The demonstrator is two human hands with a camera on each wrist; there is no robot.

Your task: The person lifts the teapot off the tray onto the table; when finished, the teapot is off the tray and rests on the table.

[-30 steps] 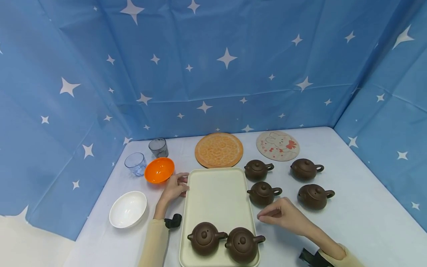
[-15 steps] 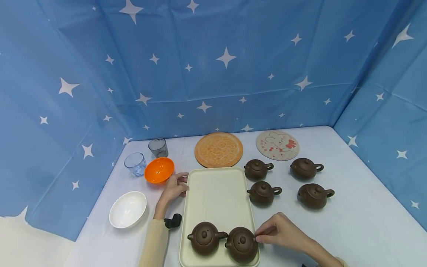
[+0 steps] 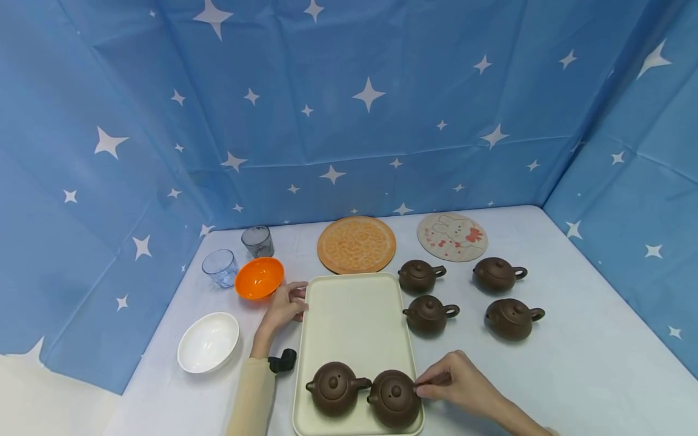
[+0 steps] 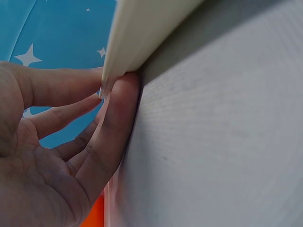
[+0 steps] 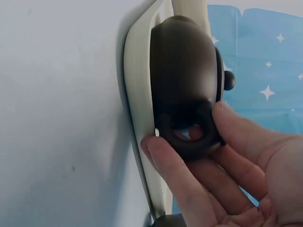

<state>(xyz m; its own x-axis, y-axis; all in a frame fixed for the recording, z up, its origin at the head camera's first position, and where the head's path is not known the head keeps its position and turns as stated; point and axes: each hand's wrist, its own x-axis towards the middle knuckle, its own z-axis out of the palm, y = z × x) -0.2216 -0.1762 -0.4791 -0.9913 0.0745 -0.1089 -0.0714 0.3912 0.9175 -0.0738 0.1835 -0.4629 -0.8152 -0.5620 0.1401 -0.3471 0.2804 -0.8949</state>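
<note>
My left hand [image 3: 280, 310] holds the left long side of a cream tray [image 3: 357, 327]. In the left wrist view, thumb and fingers pinch the tray's rim [image 4: 122, 47] from both sides. At the tray's front right corner sits a dark brown teapot [image 3: 394, 402] with a knobbed lid. My right hand [image 3: 458, 386] grips this teapot's loop handle [image 5: 191, 149], thumb and fingers around it in the right wrist view. Left of it on the tray stands a second brown teapot [image 3: 334, 389], its handle pointing at the first one's spout.
Several more brown teapots [image 3: 428, 315] stand right of the tray. Behind are an orange-patterned round mat [image 3: 357, 245] and a bunny mat [image 3: 452, 236]. On the left are an orange bowl [image 3: 259, 278], a white bowl [image 3: 208, 343], a blue glass [image 3: 220, 268] and a grey glass [image 3: 258, 242].
My right hand has moved down and left from beside the tray and taken hold of the front right teapot's handle. My left hand stays at the tray's rim.
</note>
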